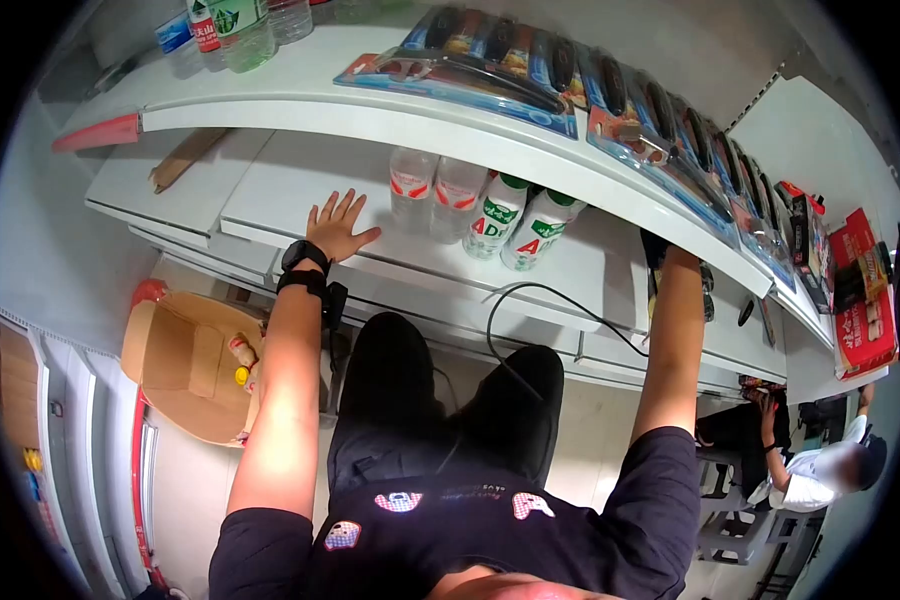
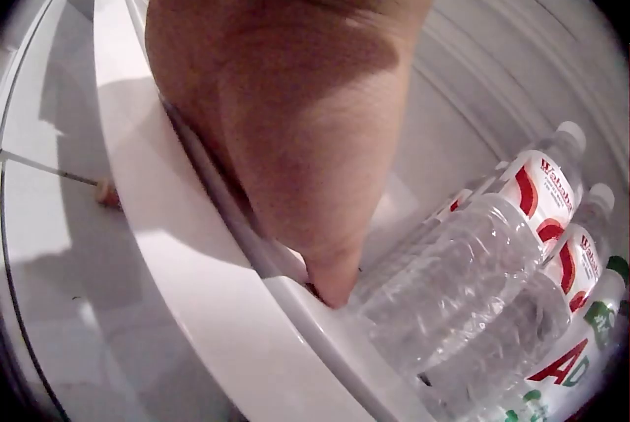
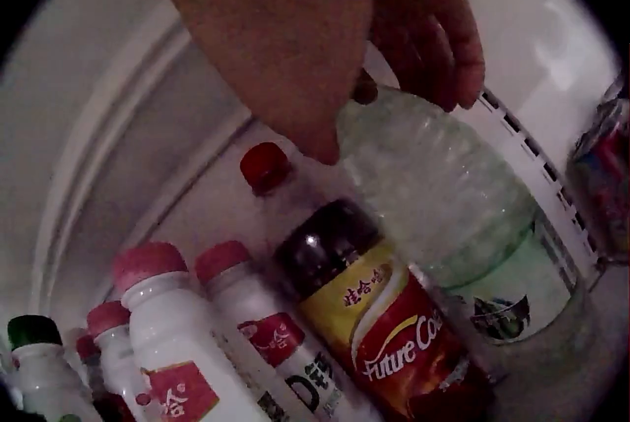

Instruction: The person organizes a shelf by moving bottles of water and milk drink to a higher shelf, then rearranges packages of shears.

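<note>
My left hand [image 1: 338, 230] rests with spread fingers on the white lower shelf [image 1: 290, 205], left of two clear water bottles [image 1: 410, 195] with red-and-white labels. In the left wrist view its thumb side lies at the shelf edge, close to those bottles. Two white bottles [image 1: 496, 218] with green caps and "AD" labels stand to their right. The right hand is hidden under the upper shelf in the head view. In the right wrist view, my right hand [image 3: 335, 38] grips the top of a greenish clear bottle [image 3: 433, 186]. Beside it stand a red-capped cola bottle [image 3: 384, 319] and several pink-capped white bottles [image 3: 167, 314].
The upper shelf's front edge [image 1: 420, 125] overhangs the lower shelf and carries blister packs [image 1: 470, 85] with black-handled items. A cardboard box [image 1: 190, 365] stands on the floor at left. A black cable [image 1: 530, 286] loops before the shelf. Another person [image 1: 805, 475] sits at far right.
</note>
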{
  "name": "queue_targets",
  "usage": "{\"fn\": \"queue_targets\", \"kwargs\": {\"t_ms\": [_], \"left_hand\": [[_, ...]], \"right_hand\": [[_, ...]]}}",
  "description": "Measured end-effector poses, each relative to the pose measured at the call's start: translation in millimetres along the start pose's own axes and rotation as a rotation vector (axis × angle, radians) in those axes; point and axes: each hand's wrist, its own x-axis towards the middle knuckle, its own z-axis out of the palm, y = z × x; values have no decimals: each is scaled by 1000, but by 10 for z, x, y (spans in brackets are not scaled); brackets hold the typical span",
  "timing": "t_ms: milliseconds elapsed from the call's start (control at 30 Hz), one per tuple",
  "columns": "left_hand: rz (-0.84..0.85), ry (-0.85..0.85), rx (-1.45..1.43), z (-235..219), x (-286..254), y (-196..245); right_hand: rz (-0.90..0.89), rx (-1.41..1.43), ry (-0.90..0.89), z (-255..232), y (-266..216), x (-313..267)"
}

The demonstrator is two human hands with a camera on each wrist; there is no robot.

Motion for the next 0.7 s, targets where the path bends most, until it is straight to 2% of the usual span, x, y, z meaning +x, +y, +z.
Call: {"fn": "queue_targets", "kwargs": {"t_ms": [367, 467, 533, 567, 633, 700], "left_hand": [[19, 13, -46, -22, -12, 5], [32, 30, -57, 16, 11, -19], [35, 47, -58, 55, 28, -38], [33, 64, -60, 71, 35, -50], [26, 68, -53, 87, 41, -50], [24, 75, -34, 78, 54, -53]], "right_hand": [[-93, -161, -128, -505, -282, -604], [-117, -237, -152, -800, -498, -690], [-67, 44, 45, -1315, -990, -688], [-77, 48, 50, -1504, -1172, -698], [62, 82, -158, -1846, -1528, -733], [-1, 211, -192, -2185, -1899, -709]]}}
